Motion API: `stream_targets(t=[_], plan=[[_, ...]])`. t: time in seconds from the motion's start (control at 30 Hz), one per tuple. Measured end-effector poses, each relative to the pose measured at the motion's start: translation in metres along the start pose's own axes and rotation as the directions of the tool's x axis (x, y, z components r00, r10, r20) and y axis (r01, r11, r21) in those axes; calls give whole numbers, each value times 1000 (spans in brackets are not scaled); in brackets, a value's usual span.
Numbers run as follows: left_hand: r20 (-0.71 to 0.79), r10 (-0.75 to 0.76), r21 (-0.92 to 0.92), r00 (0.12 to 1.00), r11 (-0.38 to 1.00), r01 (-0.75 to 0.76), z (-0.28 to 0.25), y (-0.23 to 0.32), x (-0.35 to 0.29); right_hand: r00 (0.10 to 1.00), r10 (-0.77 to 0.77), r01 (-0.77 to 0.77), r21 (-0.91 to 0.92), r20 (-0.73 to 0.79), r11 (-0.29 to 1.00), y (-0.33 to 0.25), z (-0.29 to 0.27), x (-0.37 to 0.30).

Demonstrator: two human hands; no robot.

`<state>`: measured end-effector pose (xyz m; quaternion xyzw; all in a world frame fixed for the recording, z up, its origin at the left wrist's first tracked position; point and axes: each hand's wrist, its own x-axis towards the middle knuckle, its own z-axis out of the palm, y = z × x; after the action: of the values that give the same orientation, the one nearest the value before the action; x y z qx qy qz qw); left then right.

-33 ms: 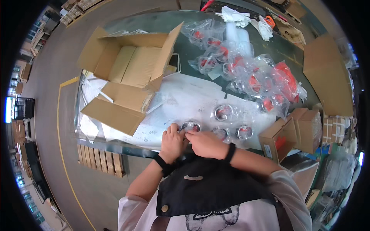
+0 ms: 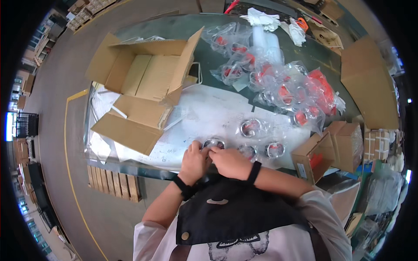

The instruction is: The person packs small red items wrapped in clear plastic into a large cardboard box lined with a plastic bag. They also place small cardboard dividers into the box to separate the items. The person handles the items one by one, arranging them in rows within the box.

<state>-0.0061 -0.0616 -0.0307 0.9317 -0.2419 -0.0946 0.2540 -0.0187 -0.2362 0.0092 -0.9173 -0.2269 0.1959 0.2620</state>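
At the near edge of the table, a round part with a shiny metal rim [image 2: 214, 142] lies at my fingertips, apparently in clear plastic. My left hand [image 2: 194, 161] has its fingers bent and closed at the part's near left side. From the right, my right hand [image 2: 229, 162] pinches at the same part's near edge, thumb and finger close to the left hand. My hands cover the lower portion of it. Similar bagged rim parts lie just to the right: one farther off [image 2: 250, 127], one beside my right hand [image 2: 247, 152] and another [image 2: 275, 149] beyond that.
White sheets [image 2: 209, 104] cover much of the green table [image 2: 152, 27]. An open cardboard box [image 2: 146, 74] stands at left. Many bagged parts with red pieces [image 2: 283, 93] pile up at the far right. A small open carton [image 2: 314, 157] sits at the right edge. A wooden pallet [image 2: 114, 182] is on the floor.
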Motion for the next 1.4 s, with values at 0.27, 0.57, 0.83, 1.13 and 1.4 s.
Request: stream_targets(t=[0.27,0.57,0.83,1.13,1.4], plan=[[-100,90,-20,991,996,-92,-13,30,19,936,12,-100,236,351,967,33,-1,34],[124,86,-41,989,996,-81,2,19,52,848,240,-291,-37,-473,956,109,-44,-135],[482,183,62,857,968,-242,8,97,34,847,418,-438,16,-328,899,128,-23,-142],[381,-23,251,924,965,-80,-22,39,14,833,528,-484,244,-166,840,57,-52,-61],[222,282,382,934,856,-349,15,16,3,629,601,-411,446,-493,795,90,20,-33]])
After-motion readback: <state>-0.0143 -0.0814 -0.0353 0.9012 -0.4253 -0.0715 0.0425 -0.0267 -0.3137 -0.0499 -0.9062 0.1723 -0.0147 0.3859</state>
